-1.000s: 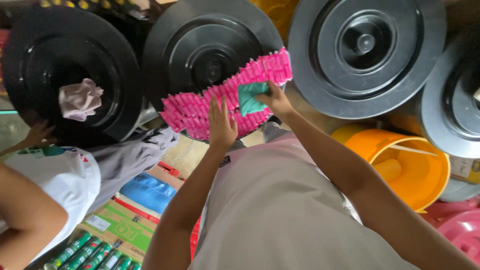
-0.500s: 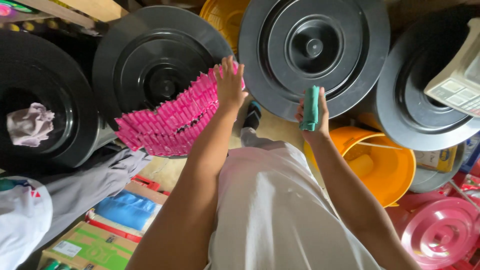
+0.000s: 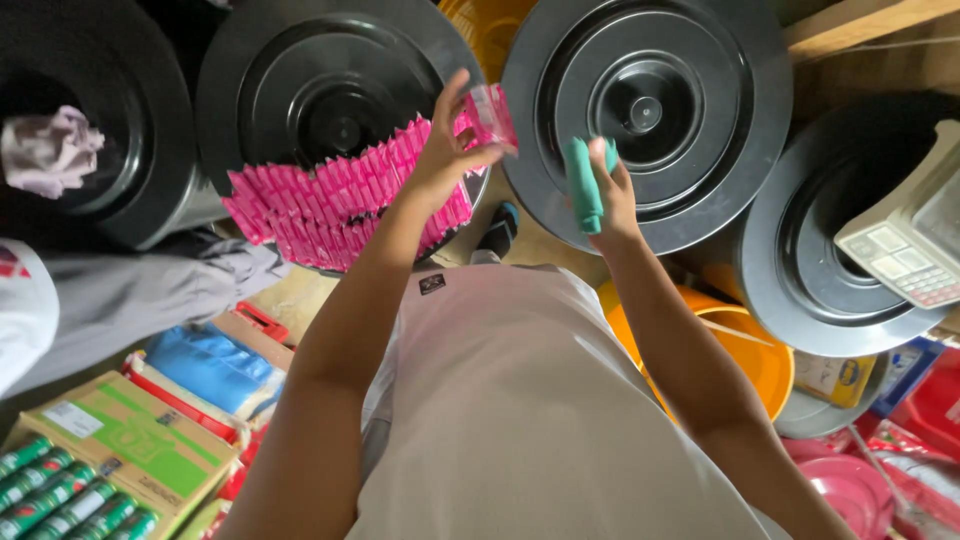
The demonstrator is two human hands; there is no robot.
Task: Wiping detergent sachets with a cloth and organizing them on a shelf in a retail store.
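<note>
- Pinching a single pink sachet [image 3: 492,113] between thumb and fingertips, the left hand [image 3: 447,148] is raised over the long strip of pink sachets [image 3: 345,200].
- That strip lies across a black bin lid [image 3: 320,95], spreading to the left below the hand.
- Closed around a teal cloth [image 3: 583,185], the right hand [image 3: 608,190] holds it upright, just beside the left hand and apart from the sachet.
- Behind the right hand sits a grey round lid [image 3: 650,110].
- Lower right stands an orange bucket [image 3: 745,355]; a weighing scale [image 3: 905,245] rests on another dark lid.
- Lower left lies a green cardboard box [image 3: 125,445].
</note>
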